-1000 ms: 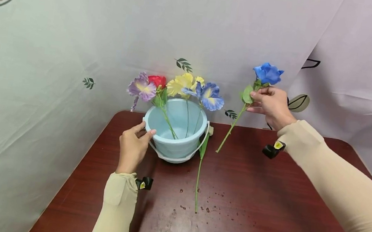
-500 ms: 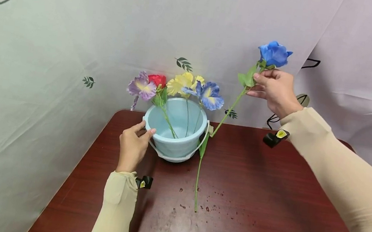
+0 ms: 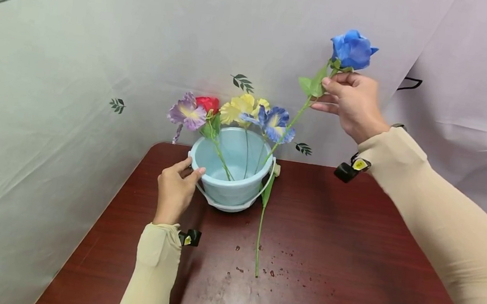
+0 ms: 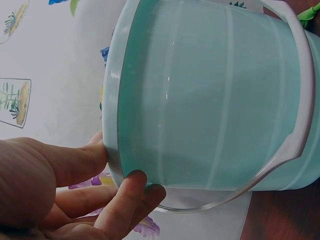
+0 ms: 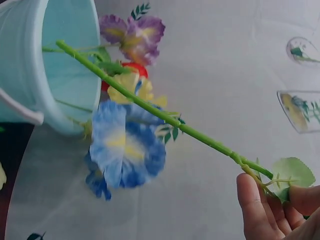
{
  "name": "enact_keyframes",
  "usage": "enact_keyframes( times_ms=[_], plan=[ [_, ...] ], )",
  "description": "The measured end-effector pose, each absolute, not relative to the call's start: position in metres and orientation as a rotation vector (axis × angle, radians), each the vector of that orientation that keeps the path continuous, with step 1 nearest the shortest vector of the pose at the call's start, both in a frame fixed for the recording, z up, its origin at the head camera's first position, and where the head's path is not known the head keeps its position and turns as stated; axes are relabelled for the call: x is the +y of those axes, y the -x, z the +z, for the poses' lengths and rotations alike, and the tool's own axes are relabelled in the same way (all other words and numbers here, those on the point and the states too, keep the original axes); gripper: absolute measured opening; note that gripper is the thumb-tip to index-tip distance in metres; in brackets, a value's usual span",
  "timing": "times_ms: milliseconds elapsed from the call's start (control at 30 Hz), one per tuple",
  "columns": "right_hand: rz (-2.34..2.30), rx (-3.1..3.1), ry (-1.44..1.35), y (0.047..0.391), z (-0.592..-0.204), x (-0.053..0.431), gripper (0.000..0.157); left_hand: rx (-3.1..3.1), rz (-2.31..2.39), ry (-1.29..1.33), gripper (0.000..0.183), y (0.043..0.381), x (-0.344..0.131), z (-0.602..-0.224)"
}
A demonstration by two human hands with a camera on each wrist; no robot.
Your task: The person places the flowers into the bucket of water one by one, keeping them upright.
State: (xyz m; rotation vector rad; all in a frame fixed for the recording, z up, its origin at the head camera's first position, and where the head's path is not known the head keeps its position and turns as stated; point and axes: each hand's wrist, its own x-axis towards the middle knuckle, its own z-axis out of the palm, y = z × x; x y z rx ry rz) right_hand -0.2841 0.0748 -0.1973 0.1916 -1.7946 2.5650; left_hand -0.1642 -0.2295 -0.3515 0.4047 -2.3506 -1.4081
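Note:
A light blue bucket (image 3: 230, 193) with a white handle stands on the table, and my left hand (image 3: 174, 189) pinches its left rim between thumb and fingers. My right hand (image 3: 355, 102) grips a blue rose (image 3: 351, 51) by the stem just below its head, up and right of the bucket. The stem (image 5: 145, 104) slants down left, its lower end over the bucket's mouth. Inside the bucket lean a purple iris (image 3: 188, 111), a red rose (image 3: 207, 104), a yellow iris (image 3: 240, 109) and a blue iris (image 3: 275, 124).
On the dark red table (image 3: 325, 261), a pale flower with a long green stem (image 3: 259, 239) lies close against the bucket's right side. Water drops (image 3: 272, 273) dot the surface near that stem. A white printed cloth (image 3: 146, 50) hangs behind the table and along its left.
My right hand has risen with the blue rose, then shifted left, so the stem's lower end has come from beside the bucket to its opening. The left hand stays on the rim.

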Motion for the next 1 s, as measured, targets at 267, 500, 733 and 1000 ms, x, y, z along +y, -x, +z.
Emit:
enact_keyframes(
  times_ms=[267,500,733,1000],
  plan=[
    [2.511,-1.908,-0.246,0.283,-0.2,0.048,0.007,-2.347,-1.419,-0.409,0.051,0.163,-0.228,-0.352],
    [2.432,-2.094,-0.233,0.286,-0.207,0.027,0.009,-2.341,-1.428,-0.409,0.051,0.164,-0.226,-0.353],
    [2.362,-2.254,-0.21,0.291,-0.221,0.014,0.006,-2.343,-1.433,-0.403,0.052,0.164,-0.224,-0.353],
    [2.299,-2.396,-0.19,0.289,-0.242,0.003,0.012,-2.331,-1.432,-0.398,0.052,0.163,-0.222,-0.354]
  ],
)
